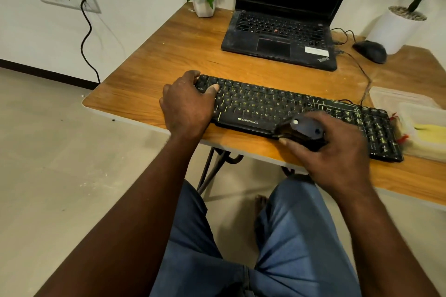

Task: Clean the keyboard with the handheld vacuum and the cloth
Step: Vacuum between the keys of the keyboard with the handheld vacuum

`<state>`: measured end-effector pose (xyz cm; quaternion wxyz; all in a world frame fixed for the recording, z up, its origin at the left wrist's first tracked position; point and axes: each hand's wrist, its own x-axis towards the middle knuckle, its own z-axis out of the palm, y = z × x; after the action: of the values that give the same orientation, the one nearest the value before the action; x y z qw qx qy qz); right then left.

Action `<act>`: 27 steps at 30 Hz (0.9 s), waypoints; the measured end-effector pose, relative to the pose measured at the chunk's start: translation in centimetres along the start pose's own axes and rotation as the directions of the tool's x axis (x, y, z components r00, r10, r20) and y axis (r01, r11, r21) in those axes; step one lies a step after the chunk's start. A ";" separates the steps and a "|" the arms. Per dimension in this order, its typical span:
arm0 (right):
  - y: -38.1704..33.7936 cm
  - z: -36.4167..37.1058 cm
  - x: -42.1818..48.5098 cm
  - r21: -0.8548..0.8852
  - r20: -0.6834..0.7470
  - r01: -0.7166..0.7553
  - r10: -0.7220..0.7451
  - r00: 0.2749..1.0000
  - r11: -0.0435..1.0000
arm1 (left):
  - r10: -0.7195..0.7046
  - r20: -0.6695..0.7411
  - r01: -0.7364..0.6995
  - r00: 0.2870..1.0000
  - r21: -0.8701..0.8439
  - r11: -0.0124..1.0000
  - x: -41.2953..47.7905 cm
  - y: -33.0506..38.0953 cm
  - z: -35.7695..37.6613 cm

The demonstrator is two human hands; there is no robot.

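Black keyboard [253,103] held by your left hand [188,106], handheld vacuum [304,130] gripped in your right hand [337,152]: vacuuming seems underway, sweep across the keys next.

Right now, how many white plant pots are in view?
2. A small flower pot stands at the back, left of the laptop; a larger round pot stands at right, behind the mouse. None seems hidden.

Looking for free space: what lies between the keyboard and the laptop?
Head view: only bare wooden table lies between the keyboard and the laptop.
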<state>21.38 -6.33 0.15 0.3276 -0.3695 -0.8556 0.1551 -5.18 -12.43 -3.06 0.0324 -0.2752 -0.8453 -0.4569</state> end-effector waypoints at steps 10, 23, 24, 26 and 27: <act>1.5 -1.7 -0.8 0.183 -0.073 -0.226 0.243 0.967 0.957 | 0.470 0.131 -0.486 0.873 0.302 0.820 -2.9 2.2 0.5; 0.5 -0.7 6.4 0.026 0.088 -0.133 0.130 0.988 0.991 | 0.509 0.309 -0.588 0.804 0.278 0.760 -4.6 3.8 2.5; 0.5 -0.8 6.7 0.047 0.129 -0.131 0.124 0.984 0.990 | 0.507 0.313 -0.588 0.803 0.281 0.758 -4.7 3.8 2.5; 0.2 -0.9 7.0 0.072 0.221 -0.113 0.094 0.971 0.991 | 0.506 0.322 -0.592 0.800 0.289 0.752 -4.6 3.8 2.5; 0.1 -0.9 7.3 0.053 0.229 -0.097 0.083 0.970 0.994 | 0.504 0.324 -0.591 0.801 0.288 0.753 -4.5 3.8 2.6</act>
<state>18.32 -0.89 3.94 0.2321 -0.3772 -0.8643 0.2382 1.05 -10.76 -3.07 0.1212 -0.5505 -0.7955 -0.2223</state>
